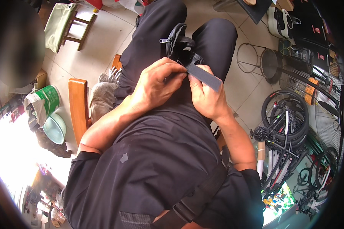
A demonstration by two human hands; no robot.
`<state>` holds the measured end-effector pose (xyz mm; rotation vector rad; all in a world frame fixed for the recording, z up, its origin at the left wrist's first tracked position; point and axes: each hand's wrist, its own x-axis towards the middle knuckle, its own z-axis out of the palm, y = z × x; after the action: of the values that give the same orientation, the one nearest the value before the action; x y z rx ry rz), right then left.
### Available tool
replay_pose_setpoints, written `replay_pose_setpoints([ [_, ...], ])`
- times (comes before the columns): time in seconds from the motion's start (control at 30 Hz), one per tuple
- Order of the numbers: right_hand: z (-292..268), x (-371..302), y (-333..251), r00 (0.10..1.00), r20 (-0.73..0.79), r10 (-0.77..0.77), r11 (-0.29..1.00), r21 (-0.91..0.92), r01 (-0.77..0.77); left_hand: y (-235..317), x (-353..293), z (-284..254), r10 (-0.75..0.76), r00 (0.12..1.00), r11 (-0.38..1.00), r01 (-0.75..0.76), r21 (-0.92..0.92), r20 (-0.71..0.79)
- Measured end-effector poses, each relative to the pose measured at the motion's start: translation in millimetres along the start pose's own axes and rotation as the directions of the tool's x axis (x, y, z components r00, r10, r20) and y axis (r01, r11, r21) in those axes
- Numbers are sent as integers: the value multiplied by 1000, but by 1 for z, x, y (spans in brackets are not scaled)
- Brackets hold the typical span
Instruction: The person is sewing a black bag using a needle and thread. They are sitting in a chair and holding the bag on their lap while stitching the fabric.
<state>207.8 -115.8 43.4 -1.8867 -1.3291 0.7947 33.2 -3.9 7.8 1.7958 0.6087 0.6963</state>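
Note:
Above my lap, a small black zippered pouch [174,42] is held between my two hands, with its zip pull showing on the left side. A flat dark grey strap [204,76], which looks like hook-and-loop tape, slants across the fingers of my right hand [208,97]. That hand is closed around the lower end of the pouch and the strap. My left hand [156,84] pinches at the strap's upper left end, where it meets the pouch. The fingertips cover the exact spot, so what lies between them is partly hidden.
I sit on a wooden chair [78,110] with grey cloth beside it. To the left are a folding stool [61,28], a green-and-white bucket [49,99] and a pale green basin [54,129]. On the right stand a folded bicycle [283,126], a wire-ringed stand [252,57] and a fan [326,122].

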Motion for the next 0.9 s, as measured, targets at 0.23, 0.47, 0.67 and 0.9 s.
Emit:
replay_pose_setpoints([
  [0.23,-31,6,-29,993,101,-56,997,49,52,-2,4,-9,203,979,971,-200,130,-10],
  [0.47,-140,30,-41,902,-218,-372,731,-668,140,1,6,-18,532,847,833,-526,169,16],
  [0.67,-83,58,-39,914,372,-160,987,91,136,6,5,-23,518,851,833,-525,173,89],
  [0.9,-64,68,-42,894,444,-55,970,236,-58,6,1,-19,479,876,856,-480,191,56],
])
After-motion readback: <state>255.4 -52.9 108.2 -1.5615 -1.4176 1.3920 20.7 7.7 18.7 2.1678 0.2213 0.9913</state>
